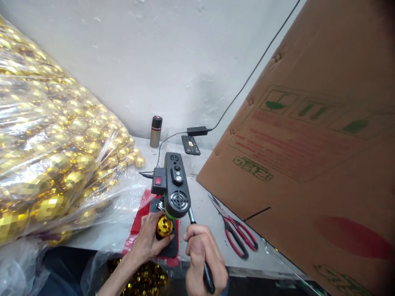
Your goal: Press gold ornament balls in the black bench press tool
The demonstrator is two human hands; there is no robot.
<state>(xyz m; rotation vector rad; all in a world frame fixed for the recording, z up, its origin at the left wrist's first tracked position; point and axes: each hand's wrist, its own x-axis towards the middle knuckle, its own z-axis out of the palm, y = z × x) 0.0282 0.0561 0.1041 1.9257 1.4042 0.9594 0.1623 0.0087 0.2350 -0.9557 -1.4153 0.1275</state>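
My left hand (pixel 151 236) has its thumb and fingers around a small gold faceted ball (pixel 164 226), steadying it on the black base (pixel 168 248) of a small bench drill press (pixel 177 183). The machine's black head, with round vents and a red rocker switch (pixel 158 180), stands directly over the ball and hides any bit. My right hand (pixel 205 257) is wrapped round the black grip of the feed lever (pixel 209 279), whose metal rod slants up to the machine's right side. Under the base lies a red sheet (pixel 138 224).
Clear plastic holding many gold balls (pixel 70 144) fills the left. A large cardboard box (pixel 296 148) leans in at right, beside red-and-black scissors (pixel 239 234). Behind the machine are a flask (pixel 156 131), a dark phone (pixel 191 145) and a power adapter (pixel 197 131). More gold balls (pixel 148 279) lie below the table edge.
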